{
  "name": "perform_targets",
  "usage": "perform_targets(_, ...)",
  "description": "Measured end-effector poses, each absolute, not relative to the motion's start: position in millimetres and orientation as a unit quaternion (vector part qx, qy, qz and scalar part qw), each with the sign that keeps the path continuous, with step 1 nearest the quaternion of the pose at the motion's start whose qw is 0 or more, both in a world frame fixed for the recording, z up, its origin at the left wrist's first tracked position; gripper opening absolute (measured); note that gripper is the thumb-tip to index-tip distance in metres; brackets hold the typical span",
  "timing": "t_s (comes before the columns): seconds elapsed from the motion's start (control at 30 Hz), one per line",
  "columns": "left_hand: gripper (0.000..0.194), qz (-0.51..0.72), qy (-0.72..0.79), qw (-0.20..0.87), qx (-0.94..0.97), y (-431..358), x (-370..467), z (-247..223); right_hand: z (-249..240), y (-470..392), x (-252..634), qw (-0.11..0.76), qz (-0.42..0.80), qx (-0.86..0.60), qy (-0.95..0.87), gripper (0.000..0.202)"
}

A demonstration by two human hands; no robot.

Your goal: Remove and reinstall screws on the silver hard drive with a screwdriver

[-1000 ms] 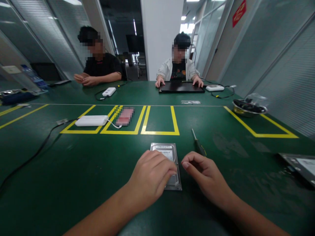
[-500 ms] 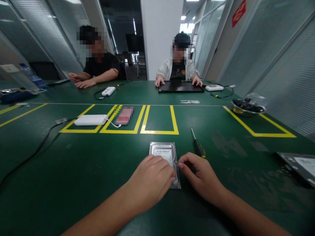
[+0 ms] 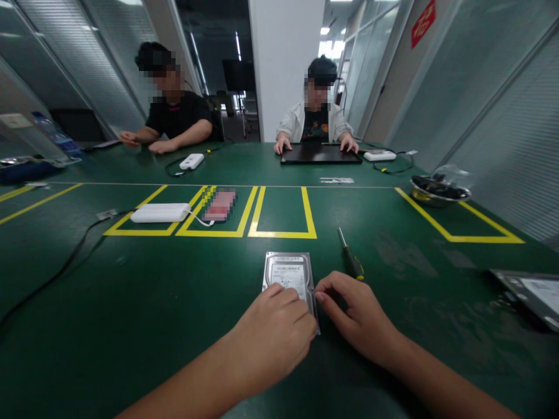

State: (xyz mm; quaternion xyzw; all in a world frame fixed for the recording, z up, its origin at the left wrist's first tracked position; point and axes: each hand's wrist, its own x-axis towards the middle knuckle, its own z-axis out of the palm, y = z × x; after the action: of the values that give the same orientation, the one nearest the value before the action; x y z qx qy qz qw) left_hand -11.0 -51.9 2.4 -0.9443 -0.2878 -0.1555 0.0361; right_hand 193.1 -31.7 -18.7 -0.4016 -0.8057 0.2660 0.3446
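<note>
A silver hard drive (image 3: 288, 265) with a white label lies flat on the green table in front of me. Over its lower part rests my left hand (image 3: 277, 326), its fingers curled down so that their tips are hidden. My right hand (image 3: 356, 314) is at the drive's right edge, thumb and forefinger pinched together; whatever they hold, if anything, is too small to make out. Just beyond the right hand lies a screwdriver (image 3: 351, 262) with a dark green and yellow handle, its shaft pointing away from me.
A white power strip (image 3: 161, 213) with a black cable and a pixelated phone (image 3: 220, 205) lie at left. On the right are a metal bowl (image 3: 441, 196) of dark items and another drive-like unit (image 3: 530, 294). Across the table, a person holds a dark panel (image 3: 321, 153); another sits left.
My left hand has moved slightly towards me and to the right over the drive, baring more of its label. The right hand stays nearly still.
</note>
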Motion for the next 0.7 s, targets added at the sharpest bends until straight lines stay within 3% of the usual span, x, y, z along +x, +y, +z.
perform_targets(0.7, 0.004, -0.147, -0.317, 0.011, -0.937, -56.9, -3.0, 3.5, -17.7, -33.1, 195.0, 0.336, 0.239, -0.384, -0.826, 0.011)
